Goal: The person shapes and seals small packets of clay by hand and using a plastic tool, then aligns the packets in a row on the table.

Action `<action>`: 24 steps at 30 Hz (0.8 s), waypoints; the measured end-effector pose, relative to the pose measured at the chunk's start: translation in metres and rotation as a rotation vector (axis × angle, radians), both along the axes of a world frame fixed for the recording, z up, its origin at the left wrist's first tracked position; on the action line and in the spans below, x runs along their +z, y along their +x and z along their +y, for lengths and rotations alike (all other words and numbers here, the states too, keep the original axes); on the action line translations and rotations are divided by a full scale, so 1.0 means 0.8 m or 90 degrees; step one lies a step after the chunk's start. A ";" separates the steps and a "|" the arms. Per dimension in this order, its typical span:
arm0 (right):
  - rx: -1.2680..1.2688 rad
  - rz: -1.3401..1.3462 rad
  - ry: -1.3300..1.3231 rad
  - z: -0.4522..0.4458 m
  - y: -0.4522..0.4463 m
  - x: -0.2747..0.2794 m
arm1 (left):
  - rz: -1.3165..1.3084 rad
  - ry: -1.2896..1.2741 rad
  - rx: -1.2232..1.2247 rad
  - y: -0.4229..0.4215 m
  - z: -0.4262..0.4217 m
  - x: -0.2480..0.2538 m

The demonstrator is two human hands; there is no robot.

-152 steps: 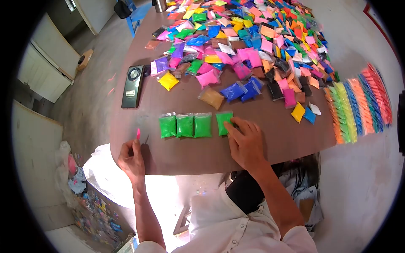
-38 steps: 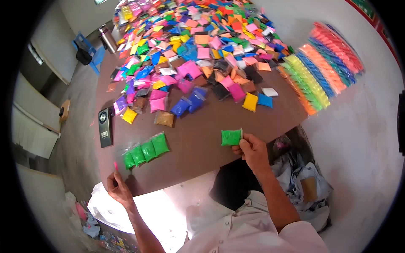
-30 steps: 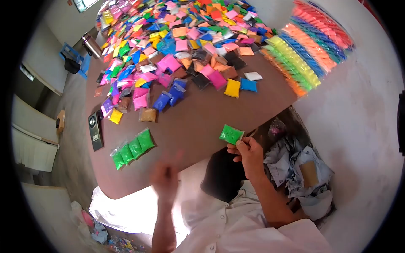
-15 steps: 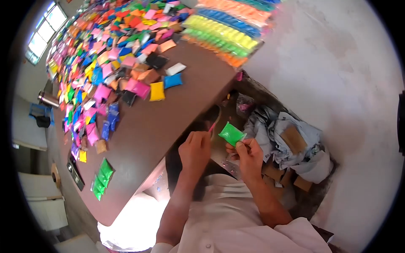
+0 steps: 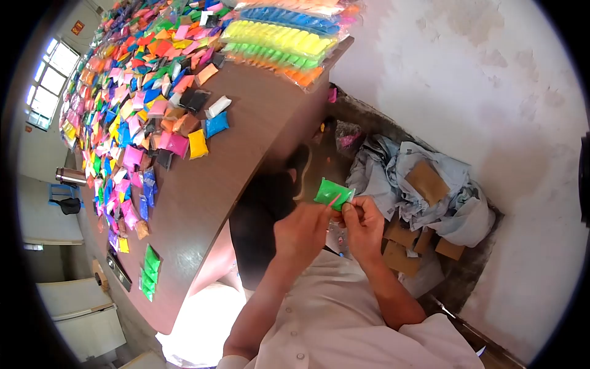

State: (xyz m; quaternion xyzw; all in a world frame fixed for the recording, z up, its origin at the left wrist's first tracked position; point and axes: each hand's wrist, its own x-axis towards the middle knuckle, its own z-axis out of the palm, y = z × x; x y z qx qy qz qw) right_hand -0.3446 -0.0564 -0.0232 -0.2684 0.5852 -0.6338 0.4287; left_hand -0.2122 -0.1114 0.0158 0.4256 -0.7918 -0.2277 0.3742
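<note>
My right hand (image 5: 362, 221) pinches the sealed end of a green packet (image 5: 332, 192), held past the table's edge above the floor. Close beside it, my left hand (image 5: 304, 230) is closed on a small pink piece (image 5: 334, 199), whose tip lies over the packet's face. What the piece is, I cannot make out. A short row of green packets (image 5: 149, 272) lies overlapping on the brown table (image 5: 203, 203) near its lower left corner. A yellow packet (image 5: 198, 144) and a blue packet (image 5: 216, 125) rest at the edge of the large pile of coloured packets (image 5: 132, 157).
Flat bags of coloured pieces (image 5: 276, 44) lie at the table's far right corner. Beyond the right edge, crumpled grey plastic (image 5: 393, 178) and cardboard (image 5: 428, 183) sit on the floor by the wall. A dark phone (image 5: 118, 271) and a steel flask (image 5: 70, 176) stand out at left.
The view has swung right and down. My left hand has come across from the table's left side to the packet. My right hand has lifted the green packet off the table, away from the row.
</note>
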 end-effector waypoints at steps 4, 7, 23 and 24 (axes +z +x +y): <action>0.022 -0.008 -0.012 0.007 -0.007 0.001 | -0.029 0.020 0.079 0.014 -0.023 -0.025; 0.032 -0.005 -0.003 0.009 -0.009 0.003 | 0.050 0.141 0.118 0.022 -0.017 -0.009; 0.244 -0.090 -0.044 0.008 0.020 0.000 | 0.396 0.484 0.200 0.043 0.025 -0.004; 0.259 -0.111 -0.082 0.009 0.026 -0.005 | 0.397 0.483 0.202 0.042 0.028 -0.001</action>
